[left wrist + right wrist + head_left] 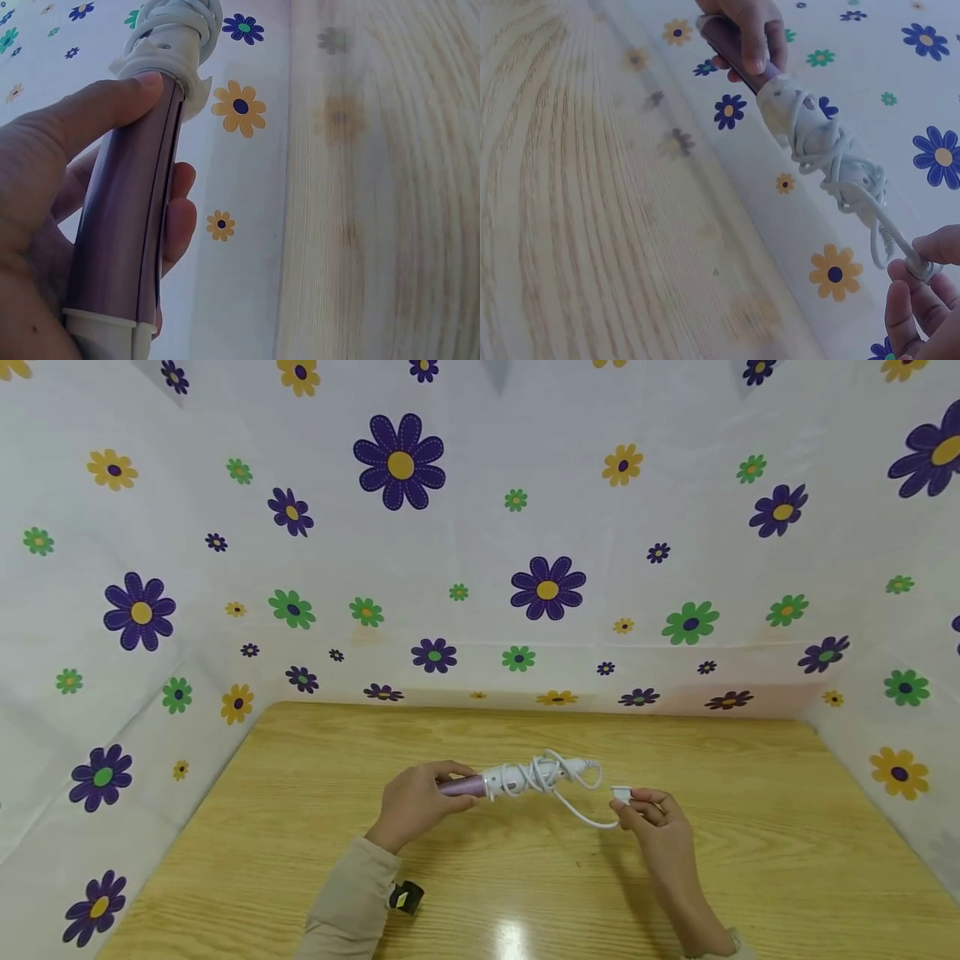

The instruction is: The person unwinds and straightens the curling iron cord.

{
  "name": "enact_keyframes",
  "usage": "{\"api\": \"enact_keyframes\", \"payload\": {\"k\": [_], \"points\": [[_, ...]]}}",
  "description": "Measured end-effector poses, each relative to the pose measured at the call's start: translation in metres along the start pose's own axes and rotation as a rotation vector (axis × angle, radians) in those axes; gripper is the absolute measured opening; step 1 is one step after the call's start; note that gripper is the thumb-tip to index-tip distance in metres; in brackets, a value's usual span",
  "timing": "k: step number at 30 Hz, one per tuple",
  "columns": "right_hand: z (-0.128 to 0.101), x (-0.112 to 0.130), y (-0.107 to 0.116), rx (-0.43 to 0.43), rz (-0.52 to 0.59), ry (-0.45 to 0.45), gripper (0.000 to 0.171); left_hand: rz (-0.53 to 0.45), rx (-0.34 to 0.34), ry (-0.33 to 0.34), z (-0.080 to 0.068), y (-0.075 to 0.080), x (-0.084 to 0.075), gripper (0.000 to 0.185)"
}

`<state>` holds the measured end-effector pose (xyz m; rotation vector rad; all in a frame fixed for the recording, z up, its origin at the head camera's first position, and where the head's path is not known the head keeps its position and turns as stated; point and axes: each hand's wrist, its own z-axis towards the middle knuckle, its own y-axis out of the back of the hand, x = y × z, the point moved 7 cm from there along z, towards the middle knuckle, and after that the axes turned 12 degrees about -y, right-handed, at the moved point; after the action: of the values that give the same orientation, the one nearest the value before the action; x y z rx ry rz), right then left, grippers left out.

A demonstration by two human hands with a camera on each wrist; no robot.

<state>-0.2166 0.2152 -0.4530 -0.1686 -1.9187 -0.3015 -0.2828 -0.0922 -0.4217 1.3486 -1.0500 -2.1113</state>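
Left hand [415,806]: thumb and fingers [97,112] curled round the purple barrel of the curling iron [491,782], thumb lying along the top near the white collar. Grip is firm and closed. The iron is held level, clear above the tabletop [300,827], pointing toward the person's right.

Right hand [656,822]: fingertips [930,251] pinch the white plug end [622,793] of the cord [558,777]. The cord is wound in several loose turns about the white handle section, with a slack loop hanging between the windings and the plug.

Risks, as judged: the turns overlap unevenly — a pull on the plug end could cinch one loop under another and snag rather than run free. The pinch on the plug is light; a sharp tug may slip it from the fingertips. A pull along the iron's axis could also draw the smooth barrel through the left grip.

Pose: both forearms come in from the near edge, the left in a beige sleeve, wrists raised, hands near each other at mid-tabletop.
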Motion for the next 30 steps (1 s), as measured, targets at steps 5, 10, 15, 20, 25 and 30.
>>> {"api": "enact_keyframes", "payload": {"k": [5,10,15,20,25,30], "points": [[0.004,-0.002,0.004,0.010,-0.027,-0.030,0.046,-0.029,0.007,0.003,0.001,0.000,0.002,0.029],[0.009,-0.004,0.007,0.034,-0.013,-0.040,0.049,-0.057,0.023,0.010,0.001,0.000,0.004,0.030],[0.015,-0.009,0.009,0.078,0.036,-0.061,0.048,-0.070,0.065,-0.003,-0.001,0.000,0.001,0.033],[0.018,-0.010,0.015,0.100,0.058,-0.043,0.043,-0.081,0.087,-0.044,-0.002,-0.001,-0.004,0.034],[0.020,-0.008,0.020,0.098,0.089,-0.050,0.038,-0.092,0.118,-0.074,-0.001,-0.003,-0.008,0.034],[0.022,-0.012,0.025,0.099,0.119,-0.087,0.037,-0.089,0.172,-0.113,-0.002,-0.008,-0.012,0.031]]}}
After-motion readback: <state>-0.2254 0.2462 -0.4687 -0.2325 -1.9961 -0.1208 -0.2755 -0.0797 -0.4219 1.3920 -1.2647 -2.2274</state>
